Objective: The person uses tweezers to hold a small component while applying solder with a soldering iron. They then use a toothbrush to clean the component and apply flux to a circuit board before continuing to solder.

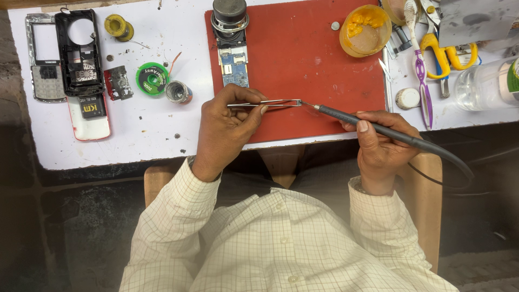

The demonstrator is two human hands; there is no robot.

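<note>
my left hand [224, 130] sits knuckles up, wrist bent a little, thumb and fingers pinched together and pointing right. my right hand [381, 143] lies across from it, fingers curled in a pen-like grip, thumb [361, 125] on top with the nail showing. both forearms come up from below in checked sleeves, cuffs at the wrists. the hands are near each other, not touching.

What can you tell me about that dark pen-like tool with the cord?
The soldering iron is a slim, dark grey wand with a thin metal tip and a black cord trailing off to the right. The right hand holds it like a pen, lying almost flat, over the red mat. Its tip meets the end of the metal tweezers held in the left hand.
</note>
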